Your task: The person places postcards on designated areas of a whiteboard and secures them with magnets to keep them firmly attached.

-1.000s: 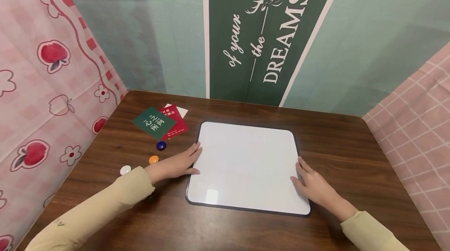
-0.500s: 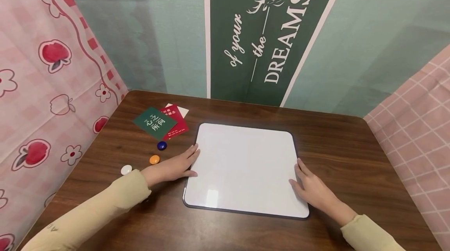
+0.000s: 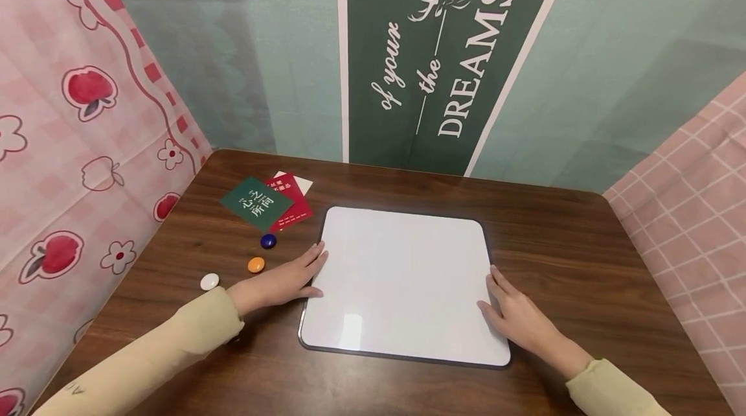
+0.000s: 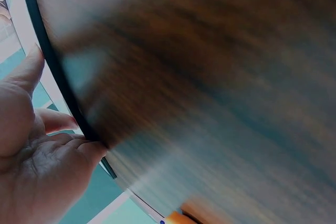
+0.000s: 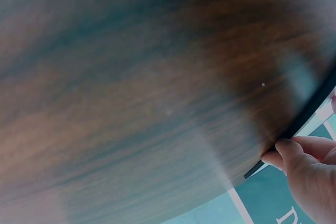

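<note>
A white rectangular whiteboard point(image 3: 402, 286) with a dark rim lies on the brown wooden table. My left hand point(image 3: 282, 283) touches its left edge, with the thumb and fingertips reaching just over the white surface. On the opposite side my right hand point(image 3: 521, 319) touches the right edge in the same manner, its thumb over the board. In the left wrist view the left hand point(image 4: 42, 150) meets the black rim, its thumb apart from the fingers. The right hand point(image 5: 310, 171) has its fingers against the rim in the right wrist view; its thumb is mostly out of frame.
Left of the board lie a blue round magnet point(image 3: 268, 241), an orange one point(image 3: 256, 265) and a white one point(image 3: 210, 282). Overlapping green point(image 3: 253, 202) and red cards point(image 3: 297, 208) lie behind them. Fabric curtains point(image 3: 262, 53) surround the table.
The whiteboard has slid a little toward me and slightly left, with both hands moving along at its edges. The cards and round magnets have stayed put.
</note>
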`<state>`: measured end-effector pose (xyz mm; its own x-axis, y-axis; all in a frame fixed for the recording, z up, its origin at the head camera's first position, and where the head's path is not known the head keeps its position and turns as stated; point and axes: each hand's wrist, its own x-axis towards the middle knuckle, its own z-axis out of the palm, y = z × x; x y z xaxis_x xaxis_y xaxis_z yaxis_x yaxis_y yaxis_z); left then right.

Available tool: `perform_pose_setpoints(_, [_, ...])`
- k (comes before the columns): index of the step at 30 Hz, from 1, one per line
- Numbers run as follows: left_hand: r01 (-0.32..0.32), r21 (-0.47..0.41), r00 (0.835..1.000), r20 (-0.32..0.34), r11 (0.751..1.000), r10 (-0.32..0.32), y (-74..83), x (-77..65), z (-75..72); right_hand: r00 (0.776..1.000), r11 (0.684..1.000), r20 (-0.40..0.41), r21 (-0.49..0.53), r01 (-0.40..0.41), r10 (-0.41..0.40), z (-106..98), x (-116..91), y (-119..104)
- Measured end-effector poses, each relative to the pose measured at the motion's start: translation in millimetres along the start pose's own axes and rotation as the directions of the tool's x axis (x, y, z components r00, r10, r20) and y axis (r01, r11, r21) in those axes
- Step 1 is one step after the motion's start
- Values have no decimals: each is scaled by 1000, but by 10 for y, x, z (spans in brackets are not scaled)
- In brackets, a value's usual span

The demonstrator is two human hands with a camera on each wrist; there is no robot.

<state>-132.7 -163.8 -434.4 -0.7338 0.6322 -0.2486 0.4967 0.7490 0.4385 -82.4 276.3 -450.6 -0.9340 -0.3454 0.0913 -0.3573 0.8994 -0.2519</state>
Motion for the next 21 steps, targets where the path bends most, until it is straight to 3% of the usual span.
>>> perform_pose_setpoints(21, [-12, 35, 1000, -19, 999, 13, -37, -14, 49, 1000, 999, 7, 51, 8, -8, 26, 44, 93])
